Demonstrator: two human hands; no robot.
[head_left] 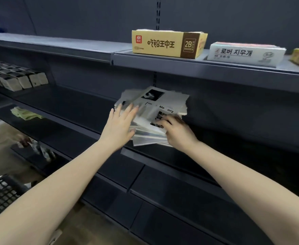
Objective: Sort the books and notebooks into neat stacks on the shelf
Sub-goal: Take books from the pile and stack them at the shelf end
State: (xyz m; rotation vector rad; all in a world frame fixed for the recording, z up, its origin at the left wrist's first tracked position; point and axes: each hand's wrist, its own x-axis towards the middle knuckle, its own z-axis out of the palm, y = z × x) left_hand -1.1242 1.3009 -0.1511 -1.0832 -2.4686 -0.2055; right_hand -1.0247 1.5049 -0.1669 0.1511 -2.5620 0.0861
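The pile (155, 105) of notebooks is lying on the middle shelf (74, 106), just right of centre. It is fanning out badly, with covers splaying toward 10 o'clock and 2 o'clock and the lower ones jutting over the shelf's front lip at 6 o'clock.

The left hand (120, 122) is lying flat, fingers straight and together, pressing against the pile's 9 o'clock side and holding nothing. The right hand (175, 131) is curling its fingers over the near corner at 5 o'clock and appears to be gripping the top covers. Its thumb is hidden, so how deep the hold goes is unclear.

Judging by the lie of things, squaring up is only beginning. The covers look glossy, so a sideways push from the left hand could send the upper ones skating off toward 3 o'clock instead of lining them up. The overhanging bottom ones are the greater worry: any pull toward the person could tip them off the lip to the lower shelves. The yellow box (162, 44) and white box (242, 53), sitting on the shelf above at 12 to 1 o'clock, are leaving little headroom for lifting.
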